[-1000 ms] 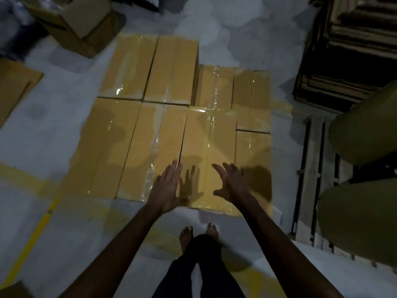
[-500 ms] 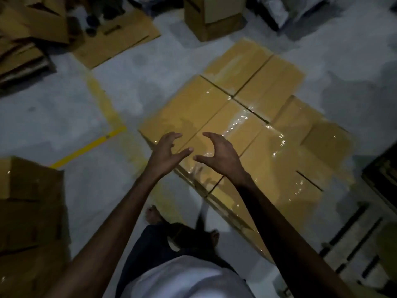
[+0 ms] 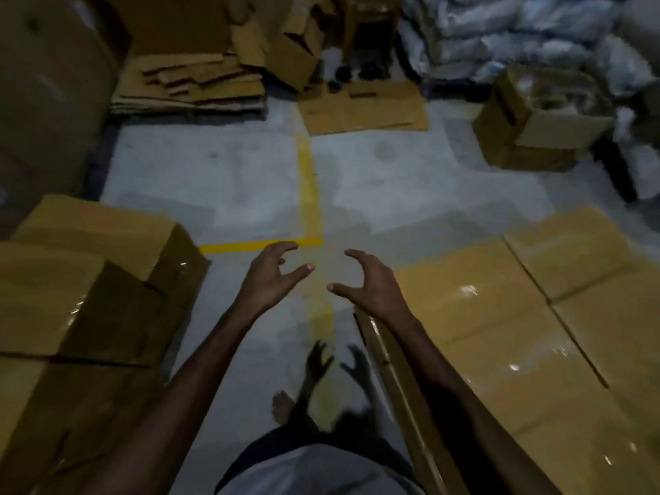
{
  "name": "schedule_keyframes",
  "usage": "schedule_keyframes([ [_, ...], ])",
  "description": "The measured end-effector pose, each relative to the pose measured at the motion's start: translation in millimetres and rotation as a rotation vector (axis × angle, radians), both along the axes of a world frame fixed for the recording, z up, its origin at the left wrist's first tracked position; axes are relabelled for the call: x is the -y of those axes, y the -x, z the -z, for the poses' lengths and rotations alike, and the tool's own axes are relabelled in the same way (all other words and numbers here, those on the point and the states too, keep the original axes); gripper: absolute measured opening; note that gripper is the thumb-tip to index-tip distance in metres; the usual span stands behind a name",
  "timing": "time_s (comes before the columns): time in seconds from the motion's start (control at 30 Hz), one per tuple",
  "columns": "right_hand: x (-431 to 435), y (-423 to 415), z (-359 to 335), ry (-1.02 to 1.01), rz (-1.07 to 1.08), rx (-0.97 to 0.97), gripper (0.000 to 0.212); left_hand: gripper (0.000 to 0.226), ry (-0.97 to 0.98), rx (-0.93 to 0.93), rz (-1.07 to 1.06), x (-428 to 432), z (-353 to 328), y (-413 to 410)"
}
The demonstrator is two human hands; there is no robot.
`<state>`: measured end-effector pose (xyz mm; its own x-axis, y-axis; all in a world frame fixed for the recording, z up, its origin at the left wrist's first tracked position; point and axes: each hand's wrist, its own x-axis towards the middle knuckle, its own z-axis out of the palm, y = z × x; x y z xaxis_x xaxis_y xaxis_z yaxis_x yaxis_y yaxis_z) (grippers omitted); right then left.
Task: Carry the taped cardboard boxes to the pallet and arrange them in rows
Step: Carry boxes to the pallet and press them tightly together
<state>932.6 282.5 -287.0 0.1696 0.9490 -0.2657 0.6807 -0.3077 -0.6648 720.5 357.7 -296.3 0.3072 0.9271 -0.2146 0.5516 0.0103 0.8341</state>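
Observation:
Several taped cardboard boxes (image 3: 500, 337) lie flat in rows at the right, their tape glinting; what they rest on is hidden beneath them. A stack of taped cardboard boxes (image 3: 82, 291) stands at the left. My left hand (image 3: 269, 280) and my right hand (image 3: 369, 284) hover over the bare floor between the two groups. Both have loosely curled fingers and hold nothing. My right hand is just left of the laid boxes' near corner, not touching them.
Yellow floor lines (image 3: 309, 194) cross the grey floor ahead. Flattened cardboard (image 3: 193, 83) and a flat sheet (image 3: 364, 108) lie at the back, an open box (image 3: 535, 123) at back right, wrapped white bundles (image 3: 518, 33) behind it. My bare foot (image 3: 282, 405) is below.
My view has swung left, so the laid boxes moved from the centre to the right edge. Both hands came off the boxes and now hang over the floor; the left stack has come into view.

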Motion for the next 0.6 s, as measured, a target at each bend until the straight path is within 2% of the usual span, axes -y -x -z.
schedule_keyframes([
  [0.1, -76, 62, -1, -0.051, -0.108, -0.015, 0.082, 0.061, 0.004, 0.030, -0.107, -46, -7, 52],
  [0.27, -193, 161, -1, -0.110, -0.292, -0.097, 0.072, 0.048, -0.011, 0.010, -0.319, -121, -5, 130],
  [0.37, -262, 211, 1, -0.122, -0.415, -0.119, 0.069, 0.051, -0.012, 0.014, -0.454, -160, -3, 176],
  [0.6, -421, 313, 12, -0.045, -0.720, -0.142, 0.072, 0.053, 0.032, -0.054, -0.796, -257, 6, 280],
])
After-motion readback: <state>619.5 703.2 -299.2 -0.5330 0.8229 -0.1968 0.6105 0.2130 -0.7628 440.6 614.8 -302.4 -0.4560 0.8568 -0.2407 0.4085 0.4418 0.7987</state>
